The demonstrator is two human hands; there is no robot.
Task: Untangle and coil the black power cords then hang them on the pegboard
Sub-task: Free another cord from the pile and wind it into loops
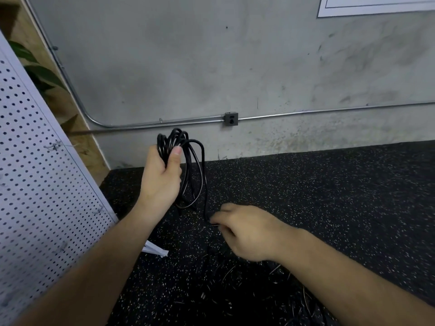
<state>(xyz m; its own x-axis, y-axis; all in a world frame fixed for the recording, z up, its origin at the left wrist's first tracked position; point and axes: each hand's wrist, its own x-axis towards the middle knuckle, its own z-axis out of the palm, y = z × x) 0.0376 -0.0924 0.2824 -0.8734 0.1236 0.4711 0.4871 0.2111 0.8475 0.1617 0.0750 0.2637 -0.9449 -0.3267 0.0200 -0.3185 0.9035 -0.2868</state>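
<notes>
Black power cord (191, 161) is gathered into a bundle of loops that hangs from the left hand. Far to the left of that hand leans the white pegboard (35, 184), cut off by the picture's edge. A few small wire hooks (54, 145) on it are hard to make out, and dark leaves (42, 74) show behind its top edge.

The left hand (162, 175) is raised, its fingers curled round the top of the loops and its thumb pressed over them. Its fingers are mostly hidden behind the palm. Under its forearm a white strip (155, 249) pokes out, partly covered.

One strand drops from the coil to the right hand (247, 231), which is lower and just to the right. That hand pinches the strand at its blurred fingertips. The grip itself is hard to see.

Below the right wrist, loose cords (235, 290) lie on the speckled black floor mat (341, 196) and nearly vanish against it. Beyond both hands an outlet box (231, 119) sits on the wall.
</notes>
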